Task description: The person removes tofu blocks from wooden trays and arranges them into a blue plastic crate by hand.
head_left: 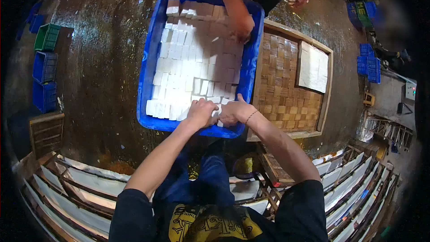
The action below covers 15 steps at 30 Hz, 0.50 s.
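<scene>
Head view: I'm seeing the left hand (202, 111) and the right hand (234, 111) meeting at the near right corner of the tub, fingers bending down among white blocks (174, 85); whether either is gripping one, I'm not able to tell. For neat work, I'm favouring light, flat pressure on the sides, since soft-looking corners could be chipping, and squaring each block against its neighbour, minding the gaps just beyond the fingers. The blocks are lying in close rows inside the blue tub (143, 85). A co-worker's hand (242, 26) is resting at its far right side, so I'm leaving that edge free. Beside the tub, a woven tray (280, 80) is bearing a white slab (313, 66). Farther out, a brown, wet-looking floor (103, 85) is showing pale scraps, stacked crates (44, 96) are standing leftward, and slatted racks (85, 188) are flanking the wearer.
</scene>
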Each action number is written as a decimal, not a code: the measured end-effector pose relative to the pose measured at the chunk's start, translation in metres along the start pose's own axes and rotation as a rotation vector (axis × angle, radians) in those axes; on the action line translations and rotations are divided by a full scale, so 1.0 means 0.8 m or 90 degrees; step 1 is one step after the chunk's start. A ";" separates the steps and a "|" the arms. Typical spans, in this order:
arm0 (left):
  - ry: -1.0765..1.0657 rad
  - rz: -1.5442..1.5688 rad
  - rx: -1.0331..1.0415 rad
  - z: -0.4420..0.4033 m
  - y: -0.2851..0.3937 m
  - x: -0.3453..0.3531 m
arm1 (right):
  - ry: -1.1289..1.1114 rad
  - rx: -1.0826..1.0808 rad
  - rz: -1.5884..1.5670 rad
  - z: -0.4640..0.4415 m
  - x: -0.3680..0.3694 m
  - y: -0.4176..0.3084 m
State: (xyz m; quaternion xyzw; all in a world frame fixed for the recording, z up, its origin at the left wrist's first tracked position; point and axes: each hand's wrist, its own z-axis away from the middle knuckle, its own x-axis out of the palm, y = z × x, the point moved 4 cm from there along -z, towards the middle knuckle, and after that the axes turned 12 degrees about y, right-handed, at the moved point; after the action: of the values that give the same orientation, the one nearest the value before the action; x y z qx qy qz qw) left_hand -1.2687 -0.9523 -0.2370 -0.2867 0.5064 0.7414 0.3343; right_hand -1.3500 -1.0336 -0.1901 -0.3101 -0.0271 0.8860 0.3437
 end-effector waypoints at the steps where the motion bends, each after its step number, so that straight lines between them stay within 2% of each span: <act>1: -0.053 0.046 -0.001 0.002 0.001 -0.006 | -0.091 -0.045 0.055 0.005 0.001 -0.001; 3: -0.112 0.082 0.008 0.002 0.008 -0.011 | -0.092 -0.034 0.031 0.014 0.000 0.010; 5: -0.047 0.065 0.074 0.002 0.020 -0.010 | 0.320 -0.040 0.027 0.051 -0.039 0.023; 7: -0.041 0.090 0.119 -0.007 0.027 0.004 | 0.581 -0.060 -0.319 0.131 -0.088 0.061; 9: -0.011 0.195 0.206 -0.020 0.053 0.014 | 0.711 0.062 -0.319 0.203 -0.083 0.124; 10: 0.025 0.185 0.245 -0.025 0.067 0.021 | 0.772 0.088 -0.435 0.216 -0.048 0.174; 12: 0.060 0.154 0.224 -0.025 0.082 0.031 | 0.789 0.313 -0.491 0.235 0.021 0.279; 14: -0.069 0.191 0.050 -0.023 0.082 0.044 | 0.750 0.440 -0.593 0.241 0.102 0.383; 15: -0.044 0.120 0.082 -0.015 0.089 0.042 | 0.776 0.460 -0.601 0.236 0.144 0.439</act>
State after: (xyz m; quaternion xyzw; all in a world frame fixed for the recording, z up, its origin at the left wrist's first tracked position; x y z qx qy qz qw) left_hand -1.3444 -0.9757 -0.2270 -0.1900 0.5658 0.7449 0.2980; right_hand -1.7308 -1.1986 -0.1909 -0.5605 0.3204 0.2822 0.7096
